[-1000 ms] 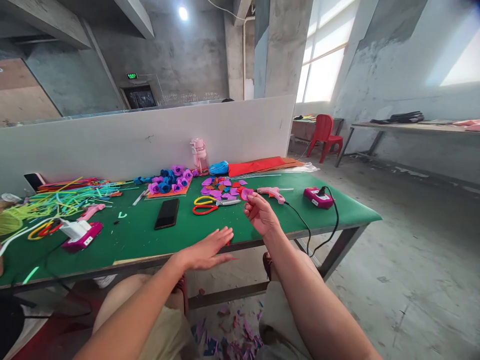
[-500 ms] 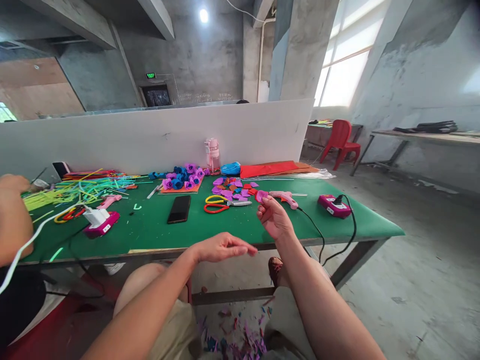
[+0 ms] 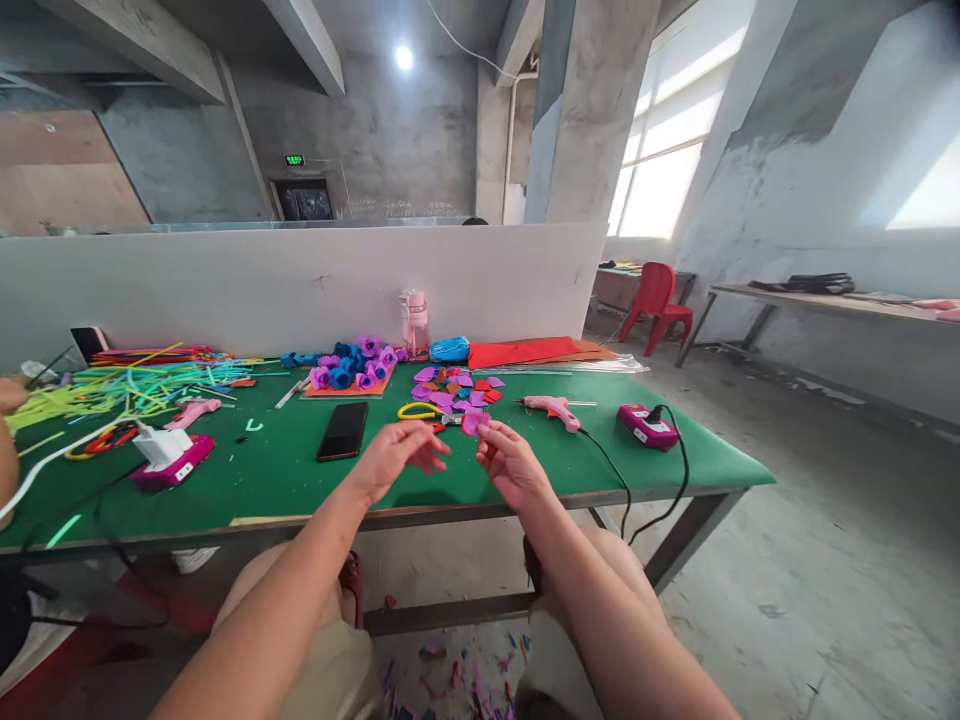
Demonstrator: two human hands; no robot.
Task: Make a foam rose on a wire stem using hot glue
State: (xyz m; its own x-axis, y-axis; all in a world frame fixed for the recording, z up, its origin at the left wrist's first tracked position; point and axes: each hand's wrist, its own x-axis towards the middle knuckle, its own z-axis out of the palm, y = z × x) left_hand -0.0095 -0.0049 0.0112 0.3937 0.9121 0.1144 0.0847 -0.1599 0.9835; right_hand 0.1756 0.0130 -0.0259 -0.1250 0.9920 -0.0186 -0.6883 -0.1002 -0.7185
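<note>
At the far left edge a co-worker's arm (image 3: 6,450) shows in part; next comes a heap of coloured strips (image 3: 127,385) on the green table (image 3: 277,490), with a white plug (image 3: 156,443) in a socket block (image 3: 176,465) nearer the front and a pink glue gun (image 3: 193,413) just behind; a dark phone (image 3: 343,432) lies flat, with purple and blue paper flowers (image 3: 354,364) behind it; the left hand (image 3: 397,455) hangs above the table's front part, fingers bent and a little apart, with nothing seen in them; beyond it lie scissors (image 3: 418,411), partly hidden, and loose paper pieces (image 3: 450,385); the right hand (image 3: 514,465) has thumb and finger pinched on a purple petal (image 3: 472,424), held up in front of the scissors; to the right lie a second glue gun (image 3: 555,408) and a second socket block (image 3: 646,427); farther off stands a red chair (image 3: 656,300).
</note>
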